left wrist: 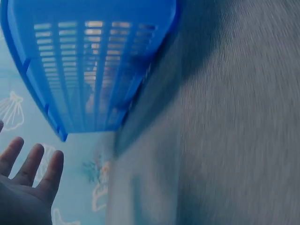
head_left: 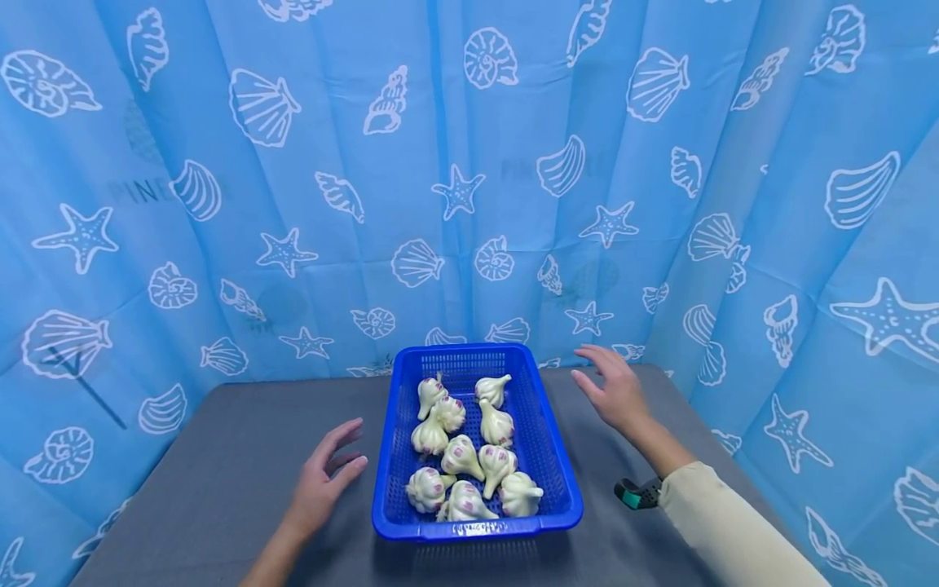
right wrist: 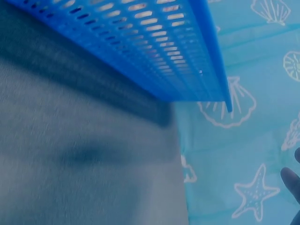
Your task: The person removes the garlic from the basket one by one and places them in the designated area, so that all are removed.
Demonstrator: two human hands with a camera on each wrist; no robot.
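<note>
A blue plastic basket [head_left: 478, 522] with slotted walls holds several garlic bulbs [head_left: 462, 456], white with purple streaks, lying loosely on its floor. To the left of the basket my left hand [head_left: 323, 481] hovers with relaxed, spread fingers, apart from the rim. On the other side, near the far right corner, my right hand [head_left: 616, 391] is held with fingers extended and nothing in it. In the left wrist view the left fingers [left wrist: 50, 173] show below the basket wall [left wrist: 89, 70]. The right wrist view catches only fingertips [right wrist: 291, 183] at its edge, away from the basket [right wrist: 154, 47].
The basket stands on a grey cloth-covered table [head_left: 242, 456]. A blue curtain [head_left: 455, 228] with white seashell and starfish prints hangs behind and along both sides. A black strap with a green part [head_left: 632, 496] is at the right wrist, by a cream sleeve [head_left: 722, 514].
</note>
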